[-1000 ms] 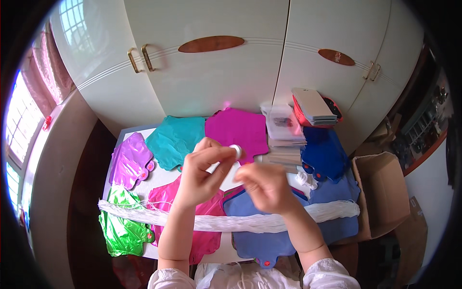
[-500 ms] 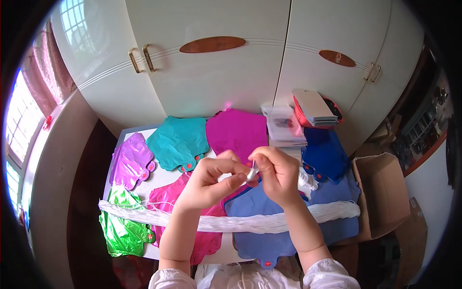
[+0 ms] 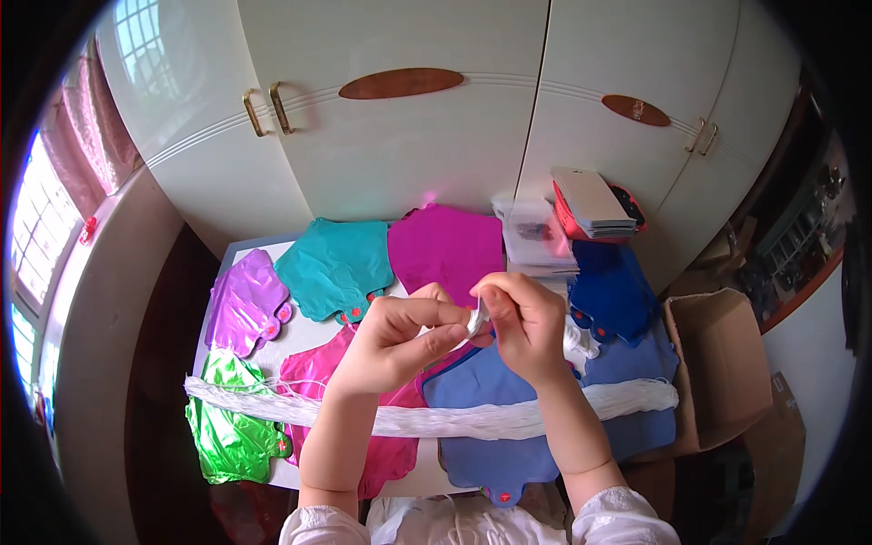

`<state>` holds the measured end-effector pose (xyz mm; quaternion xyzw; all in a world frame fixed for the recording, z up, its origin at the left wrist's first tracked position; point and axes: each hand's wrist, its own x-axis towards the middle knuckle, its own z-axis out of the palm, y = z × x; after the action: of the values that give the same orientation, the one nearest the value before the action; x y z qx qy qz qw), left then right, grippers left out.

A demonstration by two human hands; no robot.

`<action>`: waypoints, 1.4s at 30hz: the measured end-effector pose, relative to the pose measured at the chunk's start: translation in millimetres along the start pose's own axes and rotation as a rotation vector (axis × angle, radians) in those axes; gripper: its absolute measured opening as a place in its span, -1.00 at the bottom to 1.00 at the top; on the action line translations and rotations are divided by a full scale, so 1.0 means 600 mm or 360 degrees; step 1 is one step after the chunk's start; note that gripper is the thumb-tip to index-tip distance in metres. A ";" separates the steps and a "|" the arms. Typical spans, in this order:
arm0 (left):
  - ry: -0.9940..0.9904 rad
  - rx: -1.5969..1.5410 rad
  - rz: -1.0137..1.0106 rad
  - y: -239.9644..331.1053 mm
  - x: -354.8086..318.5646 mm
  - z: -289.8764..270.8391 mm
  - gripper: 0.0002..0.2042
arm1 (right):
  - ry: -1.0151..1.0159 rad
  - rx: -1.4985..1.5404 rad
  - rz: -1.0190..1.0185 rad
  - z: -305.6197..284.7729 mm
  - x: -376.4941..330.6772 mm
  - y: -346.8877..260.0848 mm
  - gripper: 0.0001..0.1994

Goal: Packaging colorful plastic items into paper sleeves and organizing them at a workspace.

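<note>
My left hand (image 3: 397, 340) and my right hand (image 3: 527, 325) meet above the middle of the table, both pinching a small white piece (image 3: 476, 320) between their fingertips. Below them lie flat foil balloons: a pink one (image 3: 317, 373) under my left forearm and a pale blue one (image 3: 490, 436) under my right. A long bundle of white string (image 3: 454, 420) stretches across the table beneath both forearms. What exactly the white piece is stays unclear, as fingers cover most of it.
More foil balloons lie around: green (image 3: 225, 434), purple (image 3: 245, 300), teal (image 3: 333, 265), magenta (image 3: 447, 247) and dark blue (image 3: 610, 291). A stack of clear packets (image 3: 540, 238) and a pile of flat cards (image 3: 592, 202) sit at the back right. White cupboard doors (image 3: 400, 145) stand behind. An open cardboard box (image 3: 718, 372) is at right.
My hands have come together and lifted slightly; the right hand moved up and left to meet the left, and both now pinch the small white piece.
</note>
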<state>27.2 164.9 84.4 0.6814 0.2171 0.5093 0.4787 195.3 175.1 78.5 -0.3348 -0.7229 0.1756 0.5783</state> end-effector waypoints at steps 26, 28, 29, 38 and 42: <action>0.0168 -0.0338 -0.0235 -0.006 0.009 0.004 -0.86 | -0.0141 0.0683 0.0302 0.009 -0.005 0.025 -0.95; 0.0147 -0.0405 -0.0225 -0.006 0.010 0.002 -0.85 | -0.0089 0.0616 0.0253 0.008 -0.005 0.026 -0.95; 0.0135 -0.0440 -0.0220 -0.008 0.011 0.001 -0.85 | -0.0063 0.0581 0.0229 0.008 -0.004 0.026 -0.94; 0.0130 -0.0646 -0.0217 -0.027 0.010 -0.011 -0.87 | 0.0000 0.0019 -0.0287 0.010 -0.004 0.005 -0.80; 0.0053 -0.0610 -0.0244 -0.023 0.008 -0.015 -0.86 | -0.0233 0.0728 0.0187 -0.002 -0.005 0.003 -0.77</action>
<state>23.7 178.9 74.9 0.5507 0.1754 0.5146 0.6334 197.2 174.1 75.3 -0.2230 -0.6837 0.3919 0.5738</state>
